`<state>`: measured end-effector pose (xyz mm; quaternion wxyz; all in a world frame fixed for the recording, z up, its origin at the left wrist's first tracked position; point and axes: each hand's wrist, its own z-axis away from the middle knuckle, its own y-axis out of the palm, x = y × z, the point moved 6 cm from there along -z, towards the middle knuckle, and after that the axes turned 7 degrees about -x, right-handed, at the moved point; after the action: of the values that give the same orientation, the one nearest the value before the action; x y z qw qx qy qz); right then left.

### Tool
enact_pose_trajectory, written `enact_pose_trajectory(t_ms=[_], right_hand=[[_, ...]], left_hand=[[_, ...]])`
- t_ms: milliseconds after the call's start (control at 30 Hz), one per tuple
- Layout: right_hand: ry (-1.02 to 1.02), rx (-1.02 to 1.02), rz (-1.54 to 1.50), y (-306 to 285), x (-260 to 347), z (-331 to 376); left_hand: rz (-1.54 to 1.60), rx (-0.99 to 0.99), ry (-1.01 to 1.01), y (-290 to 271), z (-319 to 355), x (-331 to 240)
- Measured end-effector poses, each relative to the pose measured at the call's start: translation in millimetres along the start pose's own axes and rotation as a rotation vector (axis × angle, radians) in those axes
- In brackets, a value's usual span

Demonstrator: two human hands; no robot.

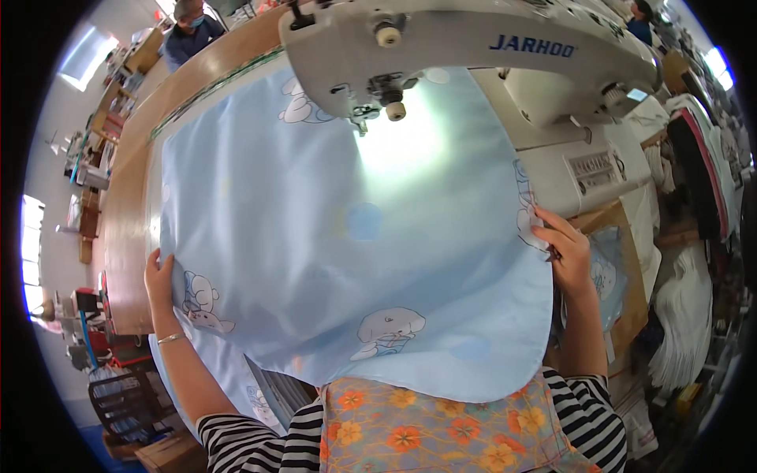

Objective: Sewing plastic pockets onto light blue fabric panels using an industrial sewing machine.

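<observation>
A light blue fabric panel (276, 205) with printed cartoon animals is spread wide before me, its far part under the head of a white sewing machine (465, 47). My left hand (160, 277) grips the panel's left edge, partly hidden by the cloth. At the right edge, my right hand (569, 251) pinches the cloth between thumb and fingers, beside a printed figure. The near edge curves down over my floral apron (441, 430). A bright lamp lights the cloth beside the presser foot area (363, 124).
A wooden tabletop (130, 213) runs along the left. More blue printed cloth (229, 370) hangs below the panel at lower left. White cloth strips (684, 315) hang at the right, near a machine control panel (595, 169). Another person (189, 35) sits at far left.
</observation>
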<state>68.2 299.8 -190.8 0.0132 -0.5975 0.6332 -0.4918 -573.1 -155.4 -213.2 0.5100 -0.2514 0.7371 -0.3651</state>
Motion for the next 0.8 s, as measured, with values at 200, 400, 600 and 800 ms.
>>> enact_pose_trajectory(t_ms=[200, 400, 600, 800], right_hand=[[0.001, -0.050, -0.009, -3, 1, 6], [0.031, -0.061, -0.006, -7, 6, 12], [-0.023, 0.094, 0.022, -21, 38, 47], [0.151, 0.209, -0.214, -5, -8, 138]], left_hand=[[0.113, 0.015, -0.071, 4, 0, -1], [0.103, 0.007, -0.074, 1, 4, 8], [-0.559, -0.159, 0.271, 25, 20, -74], [-0.097, 0.226, 0.900, 108, 176, -296]])
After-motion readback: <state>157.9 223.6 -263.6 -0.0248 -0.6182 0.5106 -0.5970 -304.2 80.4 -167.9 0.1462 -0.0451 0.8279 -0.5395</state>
